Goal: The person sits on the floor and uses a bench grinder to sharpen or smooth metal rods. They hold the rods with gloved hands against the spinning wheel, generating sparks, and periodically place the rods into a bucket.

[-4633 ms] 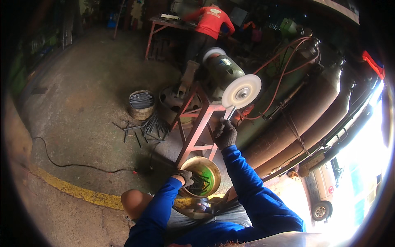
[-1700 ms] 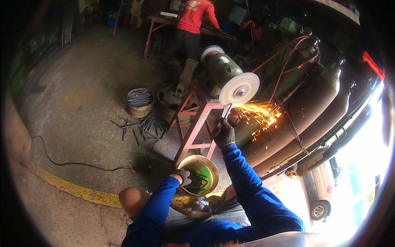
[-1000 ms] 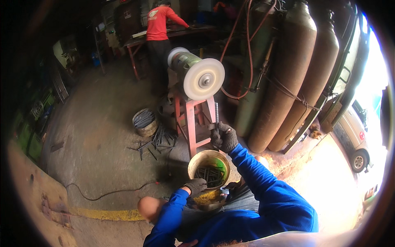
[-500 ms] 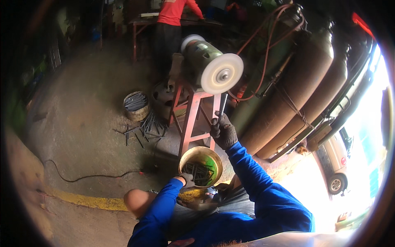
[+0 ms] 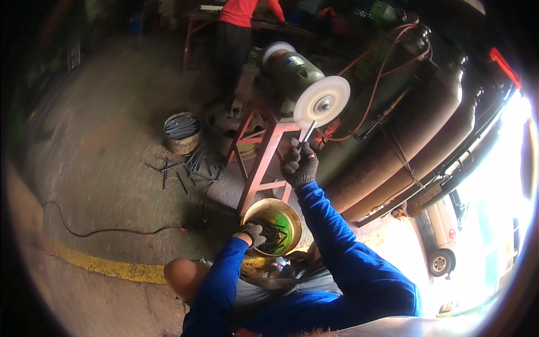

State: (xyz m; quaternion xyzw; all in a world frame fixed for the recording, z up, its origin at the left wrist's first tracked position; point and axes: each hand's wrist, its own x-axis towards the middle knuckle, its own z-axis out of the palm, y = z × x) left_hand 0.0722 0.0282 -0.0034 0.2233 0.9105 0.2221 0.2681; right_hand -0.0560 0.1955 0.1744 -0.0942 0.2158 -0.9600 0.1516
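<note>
My right hand (image 5: 300,164), in a dark knit glove, is closed round a short metal rod (image 5: 310,132). The rod's upper end meets the lower edge of the white wheel (image 5: 322,103) of a green bench grinder (image 5: 292,70). That grinder stands on a red metal stand (image 5: 264,154). My gloved left hand (image 5: 254,235) is over the left rim of a round bucket (image 5: 287,210), its fingers curled inside. Several dark rods (image 5: 275,236) lie in the bucket beside those fingers. Whether the left hand grips one is hidden.
Beyond the bucket, a tub (image 5: 182,143) holds more rods, with loose rods (image 5: 202,165) beside it. Large gas cylinders (image 5: 415,135) lean at the right with a red hose (image 5: 375,92). A cable (image 5: 112,231) crosses the floor. A person in red (image 5: 237,12) stands at a back table.
My right hand has brought the rod's tip up to the wheel's lower edge. My left hand has moved from the bucket's near rim further in over the rods. The view has shifted slightly.
</note>
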